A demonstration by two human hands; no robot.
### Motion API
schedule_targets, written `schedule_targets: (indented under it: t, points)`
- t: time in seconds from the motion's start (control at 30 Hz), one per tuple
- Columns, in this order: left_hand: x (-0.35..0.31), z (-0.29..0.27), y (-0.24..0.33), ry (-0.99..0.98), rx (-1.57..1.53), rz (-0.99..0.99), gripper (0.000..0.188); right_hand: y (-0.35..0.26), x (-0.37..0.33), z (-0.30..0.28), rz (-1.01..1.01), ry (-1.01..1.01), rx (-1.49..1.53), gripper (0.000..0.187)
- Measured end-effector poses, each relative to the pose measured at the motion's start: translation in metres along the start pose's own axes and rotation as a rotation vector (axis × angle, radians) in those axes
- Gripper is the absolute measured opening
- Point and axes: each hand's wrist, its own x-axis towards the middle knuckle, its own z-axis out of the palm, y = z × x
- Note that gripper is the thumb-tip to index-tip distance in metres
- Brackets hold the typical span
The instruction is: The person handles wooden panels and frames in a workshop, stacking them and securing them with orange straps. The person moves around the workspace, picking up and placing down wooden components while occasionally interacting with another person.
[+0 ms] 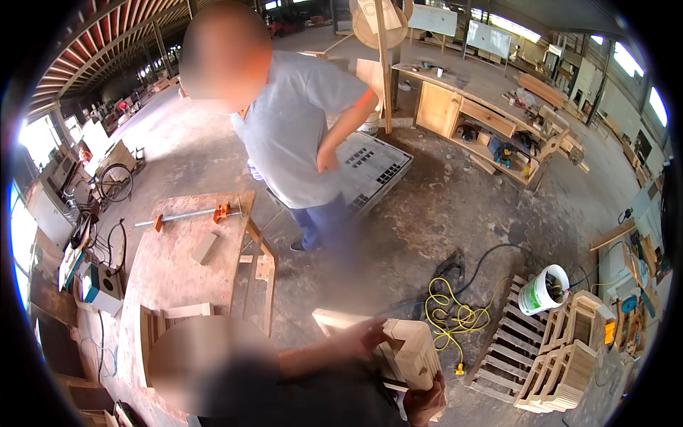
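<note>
A pale wooden frame (410,349) of layered, angled pieces is in front of me at the lower middle. My right hand (425,400) grips its near right corner, fingers curled round the wood. My left forearm crosses from the left, and my left hand (371,336) is at the frame's upper inner edge. Its fingers are smeared and partly lost against the wood, so their hold is unclear. One rail (329,320) of the frame sticks out beyond my left forearm. A blurred patch covers the area by my left upper arm.
Ahead stands a person in a grey shirt (299,128), hand on hip. On the left, a wooden table (181,263) bears a bar clamp (188,215), a small block (205,248) and slatted pieces. Rightward lie a yellow cord (448,313), a pallet (505,349), a white bucket (537,293) and stacked frames (562,373).
</note>
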Motion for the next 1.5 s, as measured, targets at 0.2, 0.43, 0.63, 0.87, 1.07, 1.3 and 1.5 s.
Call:
schedule_targets:
  t: [0.2, 0.43, 0.63, 0.87, 1.07, 1.3, 1.5]
  points:
    - [0.02, 0.046, 0.014, 0.068, 0.041, -0.347, 0.074, 0.028, -0.016, -0.035, 0.044, 0.021, 0.03, 0.036]
    - [0.048, 0.118, 0.056, -0.117, 0.101, -0.224, 0.074, 0.056, -0.043, -0.062, 0.102, 0.098, 0.022, 0.035]
    - [0.071, 0.177, 0.091, -0.168, -0.082, -0.211, 0.071, 0.073, -0.049, -0.097, 0.098, 0.152, -0.042, 0.039]
    - [0.109, 0.189, 0.045, 0.183, -0.109, -0.528, 0.04, 0.104, -0.035, -0.121, 0.22, 0.018, -0.093, 0.047]
    - [0.143, 0.177, -0.017, 0.256, -0.643, -0.701, 0.022, 0.111, -0.022, -0.136, 0.234, 0.03, -0.201, 0.043]
    - [0.195, 0.187, -0.092, 0.12, -0.407, -0.521, 0.026, 0.123, 0.034, -0.152, 0.239, 0.078, -0.208, 0.036]
    - [0.183, 0.197, -0.118, 0.087, -0.636, -1.137, 0.031, 0.167, 0.07, -0.149, 0.338, 0.17, -0.521, 0.028]
